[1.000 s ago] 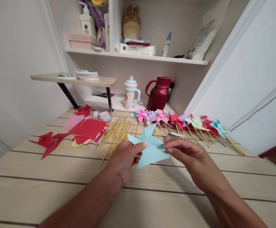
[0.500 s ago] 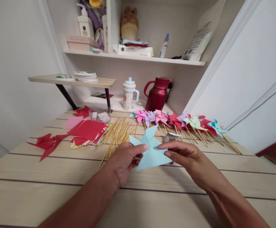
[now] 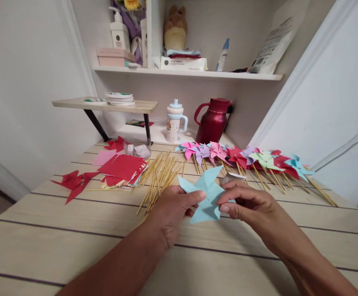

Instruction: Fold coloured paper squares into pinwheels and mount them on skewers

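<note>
A light blue paper pinwheel (image 3: 208,193) is held above the table between both hands. My left hand (image 3: 175,207) is closed on it, thumb pressed near its centre and fingers underneath. The thumb and index finger of my right hand (image 3: 246,203) pinch the lower right point, which bends inward. Beyond the left hand lies a loose heap of thin wooden sticks (image 3: 158,176). Just past the right hand is a small white box (image 3: 234,177), partly hidden. A row of finished pinwheels on sticks (image 3: 217,152) in several colours lies behind.
A stack of red paper squares (image 3: 121,168) and a cut red paper piece (image 3: 74,184) lie left. At the back stand a spotted cup (image 3: 173,127) and a red thermos jug (image 3: 212,123). A small raised shelf (image 3: 144,107) holds rolls of tape (image 3: 119,98).
My right fingers have curled the pinwheel's lower right point inward; it was lying flat before. The view has shifted, so everything sits somewhat further right.
</note>
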`<state>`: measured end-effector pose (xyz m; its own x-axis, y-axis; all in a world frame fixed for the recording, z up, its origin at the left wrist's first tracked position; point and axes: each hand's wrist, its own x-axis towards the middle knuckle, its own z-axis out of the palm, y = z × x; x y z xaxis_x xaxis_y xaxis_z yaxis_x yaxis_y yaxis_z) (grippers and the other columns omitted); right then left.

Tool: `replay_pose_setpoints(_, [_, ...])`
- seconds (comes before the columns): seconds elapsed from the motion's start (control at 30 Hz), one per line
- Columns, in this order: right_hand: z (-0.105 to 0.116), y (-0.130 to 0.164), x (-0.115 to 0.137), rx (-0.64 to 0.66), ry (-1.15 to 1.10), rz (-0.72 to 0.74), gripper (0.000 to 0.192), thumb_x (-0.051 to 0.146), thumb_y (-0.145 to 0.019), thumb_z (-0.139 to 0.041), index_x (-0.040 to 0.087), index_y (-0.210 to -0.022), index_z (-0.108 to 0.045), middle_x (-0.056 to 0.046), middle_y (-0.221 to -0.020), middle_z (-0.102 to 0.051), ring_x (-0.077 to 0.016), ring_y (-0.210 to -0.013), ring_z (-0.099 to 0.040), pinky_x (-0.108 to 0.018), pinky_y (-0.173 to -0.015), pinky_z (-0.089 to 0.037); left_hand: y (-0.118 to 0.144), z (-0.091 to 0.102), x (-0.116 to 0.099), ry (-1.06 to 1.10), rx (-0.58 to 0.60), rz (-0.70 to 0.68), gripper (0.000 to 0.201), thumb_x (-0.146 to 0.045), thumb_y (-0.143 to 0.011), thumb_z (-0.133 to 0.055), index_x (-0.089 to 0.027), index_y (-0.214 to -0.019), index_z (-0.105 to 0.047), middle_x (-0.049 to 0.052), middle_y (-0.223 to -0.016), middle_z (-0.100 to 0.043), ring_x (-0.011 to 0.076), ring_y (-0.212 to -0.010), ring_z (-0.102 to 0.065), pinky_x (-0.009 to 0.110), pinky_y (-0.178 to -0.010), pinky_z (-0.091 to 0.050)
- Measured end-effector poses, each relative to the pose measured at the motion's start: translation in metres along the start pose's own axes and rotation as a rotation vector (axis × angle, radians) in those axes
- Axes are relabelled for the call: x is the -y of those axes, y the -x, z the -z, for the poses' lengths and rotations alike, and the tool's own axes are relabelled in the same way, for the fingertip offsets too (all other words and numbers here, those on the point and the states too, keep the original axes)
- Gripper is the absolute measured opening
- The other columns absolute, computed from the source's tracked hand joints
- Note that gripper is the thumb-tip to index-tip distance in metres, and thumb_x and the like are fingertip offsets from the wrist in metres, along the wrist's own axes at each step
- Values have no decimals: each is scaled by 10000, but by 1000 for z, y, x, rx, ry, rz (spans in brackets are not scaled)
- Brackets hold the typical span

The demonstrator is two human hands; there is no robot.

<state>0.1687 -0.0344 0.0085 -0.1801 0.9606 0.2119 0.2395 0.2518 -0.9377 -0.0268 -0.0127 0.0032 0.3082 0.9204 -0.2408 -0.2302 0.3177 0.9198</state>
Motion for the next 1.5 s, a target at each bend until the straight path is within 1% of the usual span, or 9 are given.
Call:
replay_pose_setpoints(0.13, [-2, 0, 4, -3, 87, 17, 184, 388, -812, -732, 234, -713, -722, -23, -812, -549, -139, -687, -519, -245, -579, -444, 3, -3, 2, -46, -45, -51, 299, -371, -644, -792, -153, -660, -587, -20, -592, -541, 90, -544, -426, 262, -574, -323])
replay_pose_setpoints(0.23, [-5, 0, 4, -24, 115, 16, 199, 406, -831, -704, 231, -738, -714, -36, -878, -568, -148, -719, -531, -250, -579, -443, 4, -4, 2, -60, -88, -63, 294, -366, -652, -786, -157, -651, -579, -25, -576, -530, 89, -534, -421, 261, -566, -321])
replay_pose_setpoints(0.4, [-13, 2, 2, -130, 143, 21, 226, 433, -812, -703, 216, -748, -707, -68, -941, -610, -202, -833, -577, -268, -582, -442, 3, -6, 1, -81, -141, -72, 268, -350, -660, -765, -155, -650, -582, -20, -577, -525, 94, -533, -416, 267, -565, -330])
replay_pose_setpoints(0.5, [-20, 3, 3, -198, 102, -32, 231, 447, -801, -706, 217, -778, -695, -50, -879, -637, -180, -756, -571, -273, -593, -444, 3, -6, 1, -74, -155, -72, 260, -356, -664, -755, -147, -684, -601, -11, -599, -536, 99, -548, -422, 274, -581, -342])
replay_pose_setpoints(0.77, [-27, 4, 6, -255, -32, -125, 257, 462, -788, -716, 210, -776, -669, -8, -717, -599, -144, -649, -521, -255, -586, -465, 7, -11, -1, -43, -164, -85, 224, -331, -669, -757, -136, -725, -663, 14, -652, -601, 108, -575, -468, 270, -602, -378])
replay_pose_setpoints(0.97, [-25, 4, 1, -257, 26, -112, 268, 472, -809, -698, 207, -794, -662, -21, -705, -604, -160, -657, -532, -282, -610, -483, 7, -12, -2, -11, -174, -90, 196, -303, -639, -784, -143, -686, -681, 12, -631, -618, 109, -566, -485, 262, -598, -390])
replay_pose_setpoints(1.23, [-25, 5, 1, -299, 81, -77, 272, 481, -790, -720, 211, -793, -688, -27, -707, -626, -163, -645, -532, -290, -596, -479, 7, -14, -1, 40, -154, -106, 148, -258, -658, -781, -140, -717, -714, 17, -663, -657, 105, -581, -519, 249, -614, -419])
replay_pose_setpoints(1.4, [-25, 6, 1, -323, 105, -63, 270, 484, -775, -732, 219, -774, -679, -35, -742, -650, -171, -658, -545, -302, -600, -483, 9, -15, 0, -6, -140, -144, 134, -264, -688, -765, -144, -731, -724, 8, -661, -652, 102, -573, -515, 241, -593, -415])
replay_pose_setpoints(1.5, [-23, 5, 1, -327, 132, -51, 274, 486, -768, -736, 218, -755, -676, -32, -703, -643, -170, -627, -541, -302, -578, -470, 9, -16, 0, -14, -138, -134, 145, -278, -691, -765, -153, -760, -738, 19, -699, -676, 116, -593, -541, 251, -604, -432])
